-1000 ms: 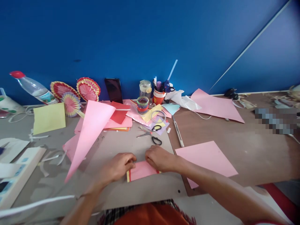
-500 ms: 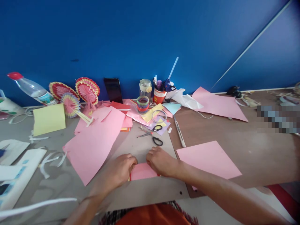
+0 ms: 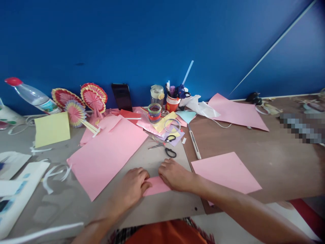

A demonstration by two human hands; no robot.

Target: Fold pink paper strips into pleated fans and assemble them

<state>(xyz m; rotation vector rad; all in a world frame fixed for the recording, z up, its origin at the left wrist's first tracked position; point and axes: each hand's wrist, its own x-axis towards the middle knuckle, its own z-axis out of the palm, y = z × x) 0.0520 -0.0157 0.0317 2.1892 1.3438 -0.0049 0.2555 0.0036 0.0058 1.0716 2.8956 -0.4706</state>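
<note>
A small piece of pink paper [image 3: 157,186] lies on the table close to me, gripped at both ends. My left hand [image 3: 135,184] is closed on its left end, the thumb lying over the paper. On the right end my right hand [image 3: 172,173] is closed, fingers curled at the far edge. Beyond the hands rest black-handled scissors [image 3: 170,145], their blades pointing left. A white utility knife [image 3: 194,144] lies to the right of them. To the left, a large pink sheet [image 3: 108,157] spreads near my left hand, and another pink sheet [image 3: 225,173] lies by my right forearm.
Paper fans [image 3: 93,98] and a plastic bottle [image 3: 35,96] lean on the blue wall [image 3: 152,40], near a phone [image 3: 122,97]. A red cup [image 3: 172,104] holds pens. Tape rolls [image 3: 154,113] stand by a clear jar [image 3: 157,93]. Yellow paper [image 3: 52,129] sits at left.
My left thumb has come over onto the small pink paper, and the red and yellow edging at its ends no longer shows. The large pink sheet's right side has spread rightward.
</note>
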